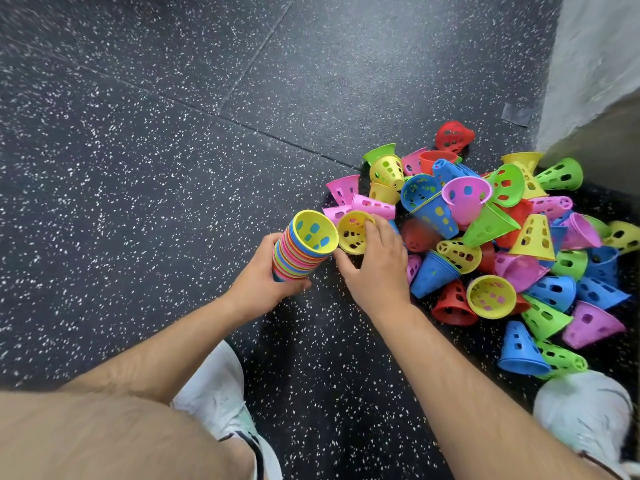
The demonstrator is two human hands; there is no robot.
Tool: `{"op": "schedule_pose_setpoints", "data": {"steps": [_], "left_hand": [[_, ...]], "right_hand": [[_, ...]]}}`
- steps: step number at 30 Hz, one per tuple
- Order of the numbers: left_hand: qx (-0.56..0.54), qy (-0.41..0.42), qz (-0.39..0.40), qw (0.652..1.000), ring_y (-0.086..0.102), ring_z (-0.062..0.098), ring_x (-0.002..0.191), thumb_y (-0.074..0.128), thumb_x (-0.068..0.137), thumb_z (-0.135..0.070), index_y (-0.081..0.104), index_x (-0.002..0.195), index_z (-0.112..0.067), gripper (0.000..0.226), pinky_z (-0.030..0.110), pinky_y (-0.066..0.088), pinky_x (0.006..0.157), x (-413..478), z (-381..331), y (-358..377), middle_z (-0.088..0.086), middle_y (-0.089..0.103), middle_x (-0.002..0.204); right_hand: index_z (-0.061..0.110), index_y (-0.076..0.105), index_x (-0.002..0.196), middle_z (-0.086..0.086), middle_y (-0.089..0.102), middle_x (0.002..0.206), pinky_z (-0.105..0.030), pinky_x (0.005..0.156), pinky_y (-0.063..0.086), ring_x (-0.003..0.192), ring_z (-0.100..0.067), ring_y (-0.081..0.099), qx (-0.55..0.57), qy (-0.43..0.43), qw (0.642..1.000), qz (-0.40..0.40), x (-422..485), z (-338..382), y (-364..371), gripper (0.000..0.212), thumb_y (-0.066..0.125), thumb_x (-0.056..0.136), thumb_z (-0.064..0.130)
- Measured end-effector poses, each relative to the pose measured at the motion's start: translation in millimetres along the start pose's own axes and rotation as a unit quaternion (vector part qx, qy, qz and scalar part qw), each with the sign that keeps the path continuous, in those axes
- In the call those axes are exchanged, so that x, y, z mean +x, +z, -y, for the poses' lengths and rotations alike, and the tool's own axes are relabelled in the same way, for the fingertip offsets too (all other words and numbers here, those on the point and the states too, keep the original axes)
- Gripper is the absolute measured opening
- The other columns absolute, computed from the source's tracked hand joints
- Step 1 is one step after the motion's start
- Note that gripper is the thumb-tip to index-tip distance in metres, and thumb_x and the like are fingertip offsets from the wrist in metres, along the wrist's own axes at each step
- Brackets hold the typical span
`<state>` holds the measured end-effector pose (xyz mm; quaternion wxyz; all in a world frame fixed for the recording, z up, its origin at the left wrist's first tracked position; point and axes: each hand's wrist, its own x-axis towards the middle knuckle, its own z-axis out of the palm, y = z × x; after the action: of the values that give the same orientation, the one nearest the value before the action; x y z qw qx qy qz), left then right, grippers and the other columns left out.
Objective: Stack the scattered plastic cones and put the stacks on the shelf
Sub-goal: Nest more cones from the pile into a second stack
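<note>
My left hand (265, 277) grips a stack of many-coloured plastic cones (304, 247), held tilted with its open yellow mouth facing up and to the right. My right hand (375, 263) holds a single yellow cone (353, 232) right beside the stack's mouth, fingers over its rim and thumb below. A heap of loose cones (491, 237) in pink, blue, green, yellow and red lies on the floor to the right of both hands.
The floor is dark speckled rubber tiles (173, 150). A light grey wall or block (595, 71) stands at the upper right, behind the heap. My two white shoes (221, 393) (588, 414) are at the bottom, the right one touching the heap's edge.
</note>
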<state>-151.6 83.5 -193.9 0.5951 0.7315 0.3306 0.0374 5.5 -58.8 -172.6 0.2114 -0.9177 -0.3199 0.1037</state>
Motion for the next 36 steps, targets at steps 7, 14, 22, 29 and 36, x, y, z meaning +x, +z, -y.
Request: {"op": "schedule_pose_setpoints", "data": {"steps": [7,14,22,29,36], "left_hand": [[0.004,0.000,0.006,1.000,0.064,0.009,0.111,0.090,0.079,-0.014,0.039,0.134,-0.036,0.078,0.015,0.051,0.090,0,1,0,-0.007,0.064,0.122],[0.012,0.010,-0.002,1.000,0.066,0.016,0.110,0.091,0.076,-0.015,0.042,0.132,-0.037,0.077,0.032,0.056,0.093,4,4,2,-0.005,0.065,0.120],[-0.033,-0.003,-0.039,0.999,0.065,0.002,0.099,0.091,0.076,-0.005,0.042,0.134,-0.019,0.077,0.018,0.052,0.087,6,9,-3,0.000,0.065,0.116],[-0.008,0.004,-0.020,1.000,0.063,-0.007,0.099,0.090,0.076,-0.004,0.042,0.134,-0.022,0.077,0.009,0.048,0.087,9,7,-1,-0.007,0.065,0.117],[-0.020,-0.001,-0.018,1.000,0.065,-0.004,0.101,0.090,0.076,-0.006,0.041,0.135,-0.023,0.078,0.011,0.049,0.088,9,7,-2,-0.007,0.066,0.117]], "right_hand": [[0.007,0.061,0.110,-0.011,0.057,0.112,-0.047,0.097,0.044,0.112,-0.028,0.053,0.148,-0.047,0.980,-0.128,9,-6,-23,0.055,0.058,0.091,0.060],[0.009,0.062,0.118,-0.014,0.045,0.151,-0.034,0.119,0.024,0.144,-0.024,0.036,0.219,-0.123,0.967,-0.036,13,19,-45,0.048,0.035,0.104,0.046],[0.032,0.055,0.133,0.015,0.058,0.128,-0.045,0.107,0.040,0.126,-0.014,0.048,0.173,-0.198,0.957,0.125,10,22,-41,0.036,0.047,0.100,0.045],[0.021,0.055,0.133,0.006,0.056,0.128,-0.042,0.104,0.045,0.122,-0.012,0.052,0.300,-0.137,0.942,0.066,14,28,-38,0.034,0.054,0.100,0.027],[0.022,0.065,0.117,0.005,0.049,0.141,-0.046,0.108,0.042,0.136,-0.007,0.042,0.269,-0.148,0.950,0.048,24,19,-54,0.021,0.057,0.098,0.028]]}}
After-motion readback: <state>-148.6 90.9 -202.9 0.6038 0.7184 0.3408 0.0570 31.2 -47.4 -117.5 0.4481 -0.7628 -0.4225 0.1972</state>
